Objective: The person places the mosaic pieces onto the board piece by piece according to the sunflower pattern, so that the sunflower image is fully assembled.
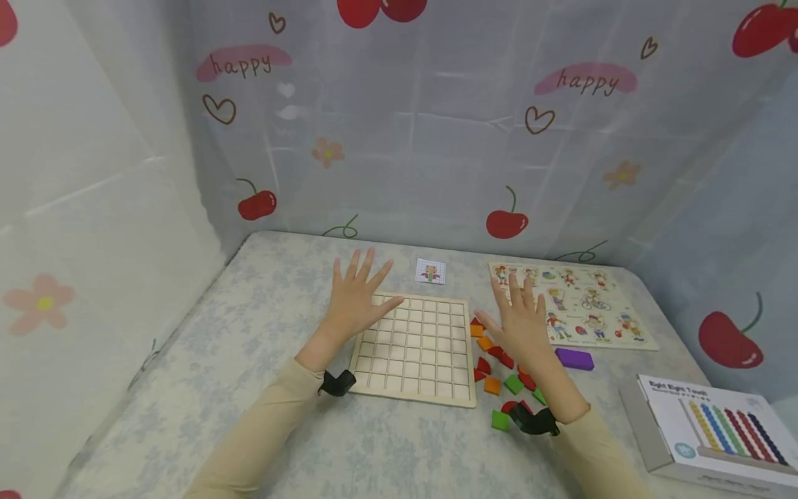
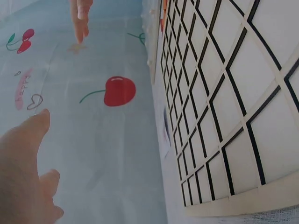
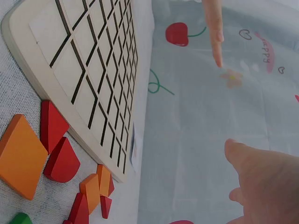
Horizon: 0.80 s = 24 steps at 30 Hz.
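My left hand [image 1: 357, 303] is spread with straight fingers over the upper left corner of a wooden grid board [image 1: 414, 350]. It holds nothing. My right hand [image 1: 521, 322], likewise spread and holding nothing, hovers right of the board, above loose coloured blocks and overlapping a picture board in the head view. Among the blocks are an orange square [image 1: 492, 386], a green square [image 1: 501, 420] and several red pieces [image 1: 483, 364]. In the right wrist view an orange block [image 3: 22, 156] and a red rounded block [image 3: 62, 161] lie by the board's edge. The grid's compartments hold no blocks.
A small pattern card [image 1: 431, 271] lies behind the grid board. At the right are the picture board [image 1: 614, 322] with cartoon figures, a purple block [image 1: 574, 359] and a white box [image 1: 717, 433] showing coloured beads. A printed curtain [image 1: 405, 173] hangs behind the table.
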Each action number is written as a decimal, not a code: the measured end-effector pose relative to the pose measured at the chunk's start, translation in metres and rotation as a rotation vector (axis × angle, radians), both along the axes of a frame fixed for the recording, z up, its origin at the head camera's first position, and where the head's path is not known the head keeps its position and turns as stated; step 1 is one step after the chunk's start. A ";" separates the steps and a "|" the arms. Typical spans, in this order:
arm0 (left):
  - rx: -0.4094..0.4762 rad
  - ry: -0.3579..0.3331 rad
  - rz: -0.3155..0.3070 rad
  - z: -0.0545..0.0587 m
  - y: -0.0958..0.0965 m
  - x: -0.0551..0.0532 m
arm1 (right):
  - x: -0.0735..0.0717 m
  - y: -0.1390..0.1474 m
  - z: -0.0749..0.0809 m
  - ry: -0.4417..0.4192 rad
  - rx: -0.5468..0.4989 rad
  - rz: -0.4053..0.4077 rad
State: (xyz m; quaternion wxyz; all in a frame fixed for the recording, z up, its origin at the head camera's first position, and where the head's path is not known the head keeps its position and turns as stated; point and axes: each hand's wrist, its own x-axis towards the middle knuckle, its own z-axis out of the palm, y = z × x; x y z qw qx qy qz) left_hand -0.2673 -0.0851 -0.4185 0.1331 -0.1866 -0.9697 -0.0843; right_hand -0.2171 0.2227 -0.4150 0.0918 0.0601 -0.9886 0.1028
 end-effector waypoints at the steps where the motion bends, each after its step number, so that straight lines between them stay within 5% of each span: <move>1: 0.000 0.003 -0.001 -0.001 0.000 0.000 | 0.000 0.000 -0.001 -0.003 0.000 -0.002; 13: 0.089 -0.042 -0.011 -0.003 -0.005 -0.001 | -0.003 0.007 -0.009 0.041 -0.035 0.041; 20: 0.279 -0.122 -0.041 -0.026 -0.025 0.004 | 0.005 0.026 -0.018 -0.009 -0.312 0.085; 24: 0.408 -0.252 -0.082 -0.049 -0.039 0.003 | 0.017 0.040 -0.027 -0.026 -0.488 0.096</move>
